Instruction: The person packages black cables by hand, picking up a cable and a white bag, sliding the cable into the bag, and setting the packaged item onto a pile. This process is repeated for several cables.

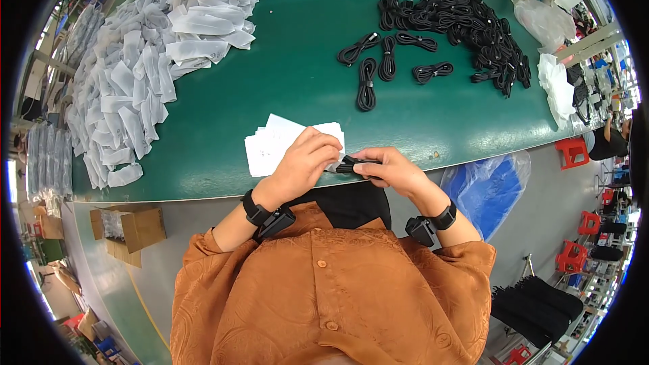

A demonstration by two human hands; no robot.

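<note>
Right now both hands meet at the near edge of the green table (284,88): the right hand (392,170) pinches a coiled black cable (353,164), the left hand (305,162) closes on its other end over a stack of white bags (270,145). Light, floppy and springy by the look of it, so the bundled middle seems the surest grip. More cables (460,17) lie well apart

Bare green table (297,74) lies open ahead of the white paper stack (270,143), between the heap of white bags (135,61) on the left and the black coiled cables (446,20) spread far right, which hem it in.
</note>
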